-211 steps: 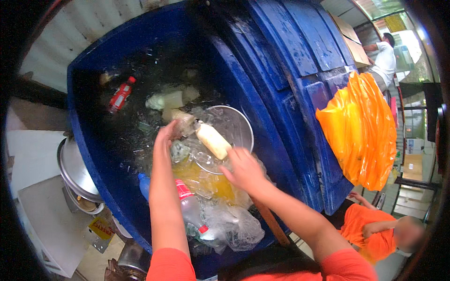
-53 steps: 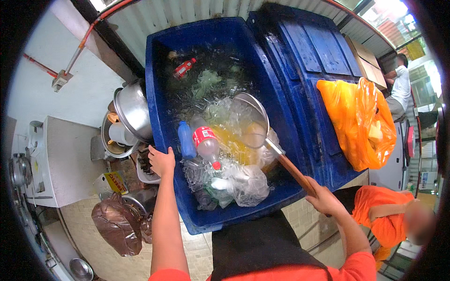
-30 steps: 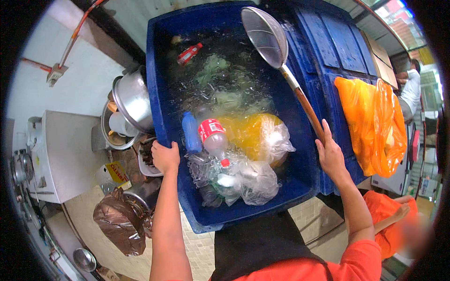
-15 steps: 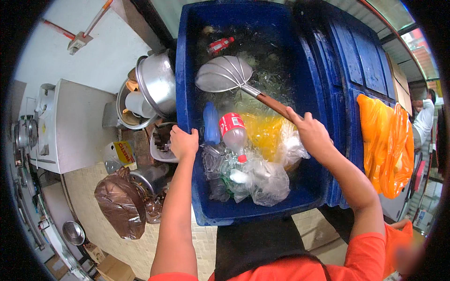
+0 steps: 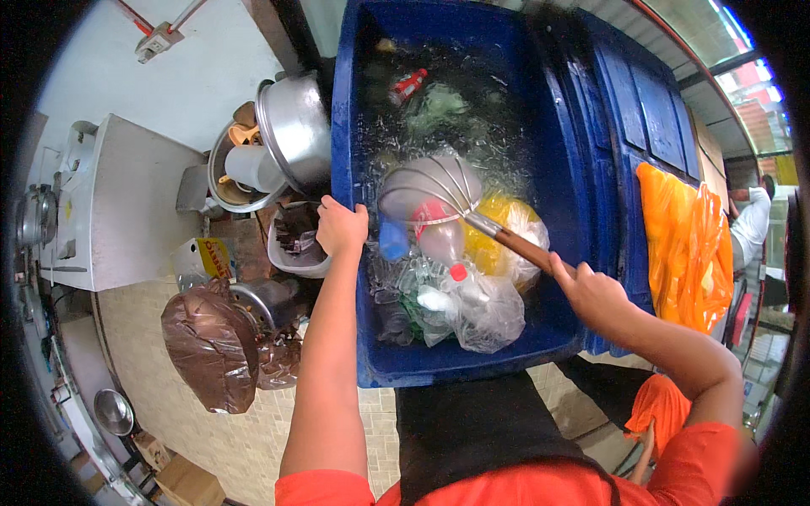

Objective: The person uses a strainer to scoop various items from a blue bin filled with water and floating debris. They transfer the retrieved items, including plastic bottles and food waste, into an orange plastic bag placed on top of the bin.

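Observation:
My right hand (image 5: 595,295) is closed around the wooden handle of a large mesh strainer (image 5: 422,190). The strainer's round head, ribbed with metal wires, partly covers a clear plastic bottle (image 5: 439,244) with a red label and red cap. My left hand (image 5: 342,226) grips the left rim of a deep blue bin (image 5: 342,126). Wet rubbish fills the bin's near half: a blue bottle (image 5: 393,236), a yellow plastic bag (image 5: 502,223) and clear plastic bags (image 5: 494,316). Farther back, a small red-labelled bottle (image 5: 408,87) lies in dark, rippled water.
Left of the bin stand a big metal pot (image 5: 295,135), a white tub (image 5: 299,261) and a brown plastic bag (image 5: 209,346). An orange bag (image 5: 683,244) hangs against blue bins at the right. People are visible at the far right and lower right.
The strainer and my right hand have come nearer to me; its mesh now overlaps the red-labelled bottle. My left hand stays on the rim. The water behind is more stirred up.

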Demonstrator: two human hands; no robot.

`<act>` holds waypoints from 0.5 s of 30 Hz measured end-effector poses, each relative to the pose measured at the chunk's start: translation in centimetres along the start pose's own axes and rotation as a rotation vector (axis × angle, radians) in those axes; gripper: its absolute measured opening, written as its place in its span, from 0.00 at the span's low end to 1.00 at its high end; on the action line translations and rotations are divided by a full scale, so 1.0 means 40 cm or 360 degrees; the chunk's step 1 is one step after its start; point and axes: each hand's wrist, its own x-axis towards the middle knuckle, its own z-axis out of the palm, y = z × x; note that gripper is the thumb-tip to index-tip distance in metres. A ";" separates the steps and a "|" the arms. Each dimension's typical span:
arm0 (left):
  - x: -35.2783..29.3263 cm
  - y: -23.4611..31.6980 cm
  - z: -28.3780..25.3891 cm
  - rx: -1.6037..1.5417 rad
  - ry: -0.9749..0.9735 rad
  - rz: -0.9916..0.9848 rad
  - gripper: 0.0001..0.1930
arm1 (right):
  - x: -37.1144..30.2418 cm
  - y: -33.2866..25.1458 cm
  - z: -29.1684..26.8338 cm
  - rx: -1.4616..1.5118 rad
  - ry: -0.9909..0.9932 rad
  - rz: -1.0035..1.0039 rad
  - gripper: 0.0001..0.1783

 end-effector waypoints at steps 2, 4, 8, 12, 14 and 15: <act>0.000 -0.002 0.000 -0.0048 0.0005 0.0014 0.28 | -0.087 0.015 -0.034 0.0026 -0.0088 0.0019 0.38; -0.002 -0.003 -0.003 -0.0027 0.0001 0.0002 0.29 | -0.165 0.049 -0.073 0.0053 -0.0199 0.0043 0.40; -0.005 -0.004 -0.010 -0.0082 -0.0024 0.0007 0.29 | -0.279 0.093 -0.131 0.0674 -0.0094 0.0260 0.45; -0.004 -0.008 -0.006 -0.0058 -0.0031 0.0011 0.29 | -0.287 0.052 -0.141 0.1487 0.0076 0.0449 0.43; -0.004 -0.009 -0.004 -0.0054 -0.0023 0.0007 0.29 | -0.223 0.022 -0.143 0.1737 0.0143 0.0443 0.43; -0.003 -0.008 -0.003 -0.0061 -0.0006 0.0006 0.29 | -0.179 0.009 -0.143 0.1897 0.0183 0.0403 0.42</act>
